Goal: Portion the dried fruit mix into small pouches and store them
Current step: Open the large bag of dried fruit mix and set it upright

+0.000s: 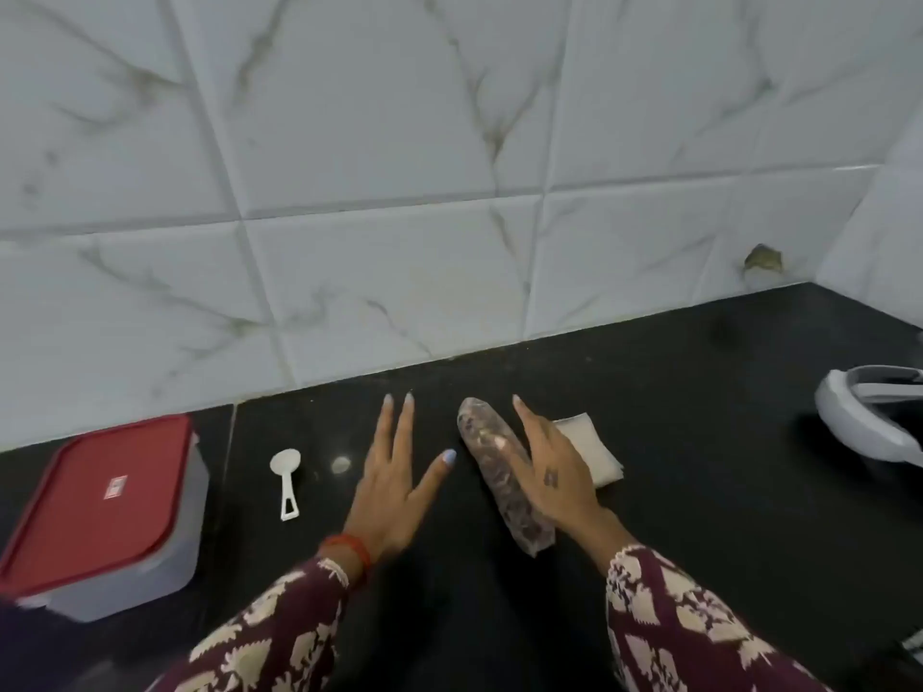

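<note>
Hands over rolled pouch on black desk.
Left hand (399, 484) spread flat, fingers (402, 427) straight, gripping nothing; right hand (552, 479) laid with straight fingers against clear pouch of dried fruit mix (492, 449), just beside white folded pouches (594, 454). Farther left: white scoop (286, 481), red-lidded container (107, 511).

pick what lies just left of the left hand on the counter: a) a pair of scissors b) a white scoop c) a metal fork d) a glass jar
b: a white scoop lies on the black counter between the red-lidded box and the left hand.
</note>
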